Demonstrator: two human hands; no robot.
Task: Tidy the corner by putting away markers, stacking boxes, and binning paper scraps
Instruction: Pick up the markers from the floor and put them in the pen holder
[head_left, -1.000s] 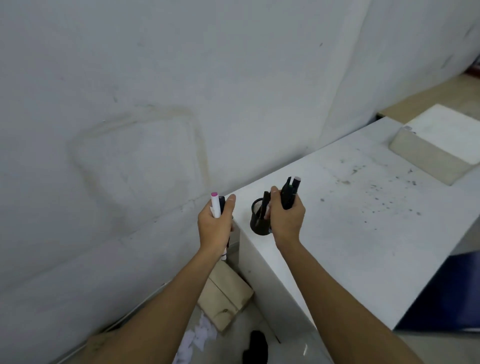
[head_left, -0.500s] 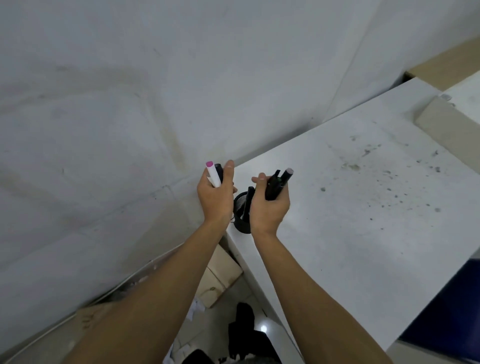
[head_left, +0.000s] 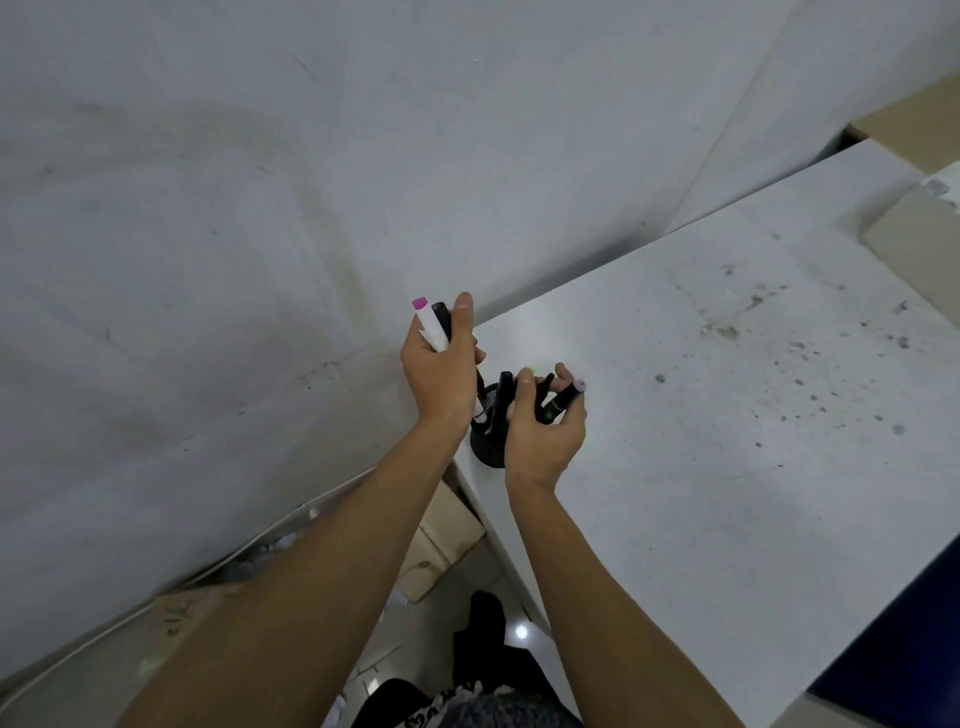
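A black pen holder (head_left: 485, 449) stands at the near left corner of the white table (head_left: 727, 415). My left hand (head_left: 441, 371) grips two markers, a white one with a pink cap (head_left: 430, 322) and a black one behind it, their lower ends at the holder's mouth. My right hand (head_left: 543, 431) is closed around several dark markers (head_left: 563, 399), held over the holder. A few markers stand inside the holder. Cardboard boxes (head_left: 447, 540) lie on the floor below the table corner, with white paper scraps (head_left: 395, 597) beside them.
A grey wall (head_left: 260, 208) runs close behind the table. A flat pale box (head_left: 914, 244) sits at the table's far right. A blue surface (head_left: 904, 639) shows at the lower right. My dark clothing (head_left: 483, 675) fills the bottom middle.
Both hands have lowered toward the holder, and the view has tilted down and closer. My right hand has loosened around its markers, tipping them over the holder.
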